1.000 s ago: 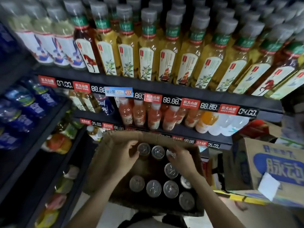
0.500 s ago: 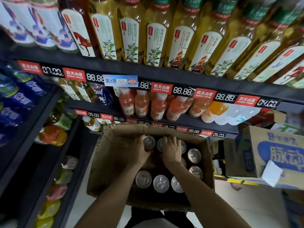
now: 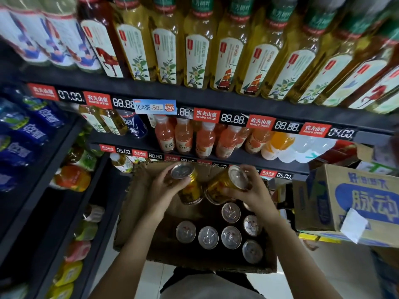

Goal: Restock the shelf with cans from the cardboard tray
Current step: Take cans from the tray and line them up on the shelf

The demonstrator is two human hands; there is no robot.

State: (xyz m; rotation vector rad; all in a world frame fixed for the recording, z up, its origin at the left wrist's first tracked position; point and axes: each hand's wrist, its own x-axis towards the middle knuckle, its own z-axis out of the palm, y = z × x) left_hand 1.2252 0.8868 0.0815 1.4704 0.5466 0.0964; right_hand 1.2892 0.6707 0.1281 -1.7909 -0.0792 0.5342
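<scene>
A brown cardboard tray (image 3: 138, 212) sits below me, in front of the shelving. Several gold cans (image 3: 208, 237) with silver tops stand in its near and right part. My left hand (image 3: 164, 190) is shut on one gold can (image 3: 185, 180), lifted above the tray and nearly upright. My right hand (image 3: 251, 190) is shut on a second gold can (image 3: 226, 184), tilted with its top toward the right. The two held cans are close together over the tray's far half.
Black shelves (image 3: 216, 100) ahead hold tea bottles (image 3: 194, 50) on top and orange juice bottles (image 3: 183, 137) below, with red price tags along the edges. A side rack with blue bottles (image 3: 26, 134) stands on the left. A blue-printed carton (image 3: 356, 203) sits on the right.
Both hands were down among the cans in the tray. Each has closed on a can and lifted it out, toward the shelves.
</scene>
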